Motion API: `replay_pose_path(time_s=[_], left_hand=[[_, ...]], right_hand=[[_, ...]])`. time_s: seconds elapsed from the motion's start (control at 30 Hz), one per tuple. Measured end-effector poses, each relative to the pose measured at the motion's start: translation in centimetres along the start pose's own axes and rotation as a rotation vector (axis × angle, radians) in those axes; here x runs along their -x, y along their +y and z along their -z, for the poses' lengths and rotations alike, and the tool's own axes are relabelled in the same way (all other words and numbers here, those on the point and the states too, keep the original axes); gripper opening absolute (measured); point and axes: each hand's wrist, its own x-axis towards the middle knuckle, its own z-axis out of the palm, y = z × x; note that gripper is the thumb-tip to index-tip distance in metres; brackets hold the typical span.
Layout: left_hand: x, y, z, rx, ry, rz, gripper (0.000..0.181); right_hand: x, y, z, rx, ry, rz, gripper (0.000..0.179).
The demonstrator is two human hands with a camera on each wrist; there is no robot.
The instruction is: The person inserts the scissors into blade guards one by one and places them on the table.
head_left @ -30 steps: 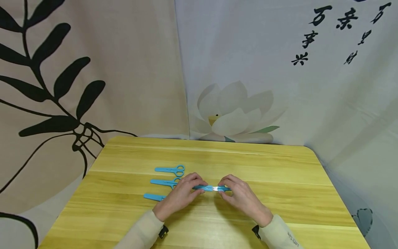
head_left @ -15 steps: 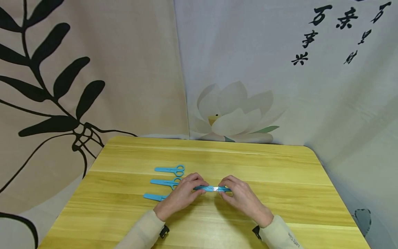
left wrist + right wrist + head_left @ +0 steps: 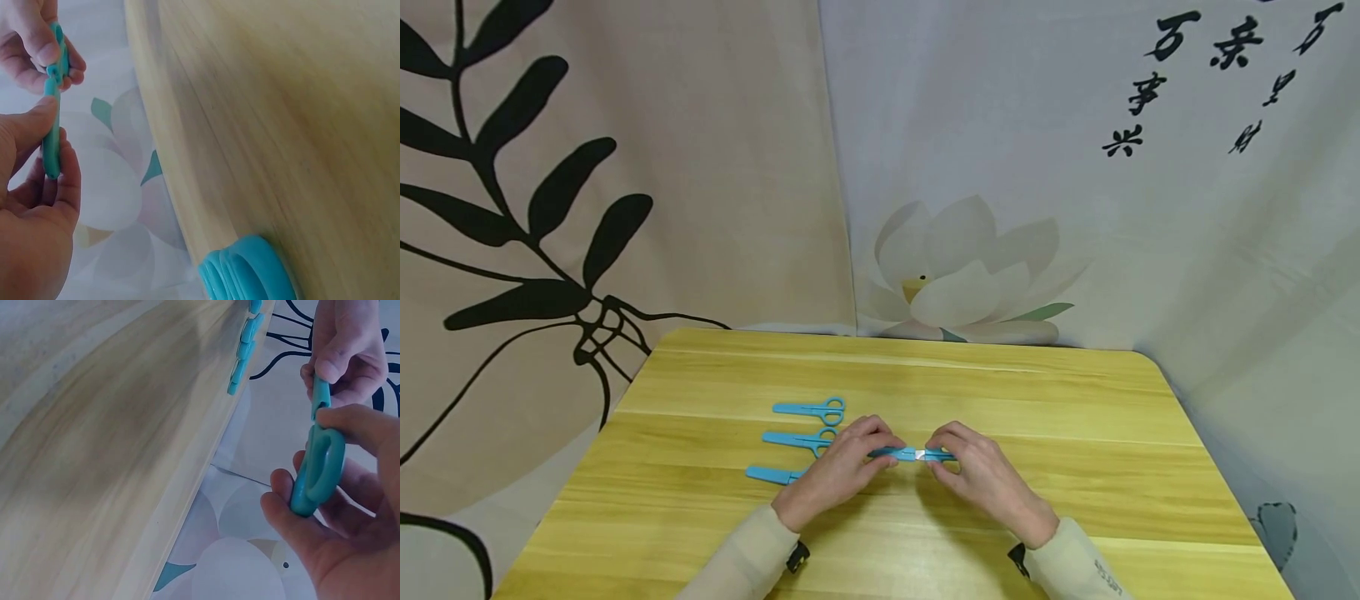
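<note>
Above the table's middle, both hands hold one pair of blue scissors (image 3: 325,464) whose blades are partly inside a blue blade cover (image 3: 901,454). My left hand (image 3: 844,463) pinches the cover between thumb and fingers. The handle loops are in my right hand (image 3: 983,477), gripped by thumb and fingertips. A short strip of silvery blade (image 3: 920,455) shows between cover and handles. In the left wrist view the cover (image 3: 51,134) is held on edge, in line with the handles (image 3: 60,59). Fingers hide part of the loops in the head view.
Left of the hands, more covered blue scissors lie in a column, handles to the right: a far pair (image 3: 810,410), a middle pair (image 3: 797,439) and a near one (image 3: 773,475), partly hidden by my left hand. The wooden table (image 3: 1000,375) ends at a printed curtain (image 3: 760,167).
My left hand has shifted very slightly right with the cover, towards the right hand. Both grips stay the same, and the scissors on the table have not moved.
</note>
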Motion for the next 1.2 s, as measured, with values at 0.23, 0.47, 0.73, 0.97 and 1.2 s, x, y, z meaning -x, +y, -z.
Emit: replay_pose_path(time_s=[0.23, 0.47, 0.73, 0.97, 1.2], left_hand=[[-0.05, 0.09, -0.13, 0.001, -0.005, 0.007, 0.019], [-0.15, 0.25, -0.12, -0.002, 0.002, 0.007, 0.019], [-0.1, 0.22, -0.17, -0.001, 0.013, -0.004, 0.018], [-0.11, 0.32, 0.0, 0.006, 0.011, 0.002, 0.017], [-0.23, 0.23, 0.07, 0.002, 0.009, -0.008, 0.016]], right_hand=[[-0.01, 0.0, -0.1, -0.003, -0.002, -0.001, 0.019], [-0.04, 0.0, -0.11, -0.009, 0.006, -0.002, 0.019], [-0.19, -0.1, -0.31, 0.014, 0.026, 0.016, 0.02], [-0.32, -0.29, -0.33, 0.011, 0.014, 0.015, 0.019], [-0.3, -0.35, -0.26, 0.002, 0.021, 0.025, 0.018]])
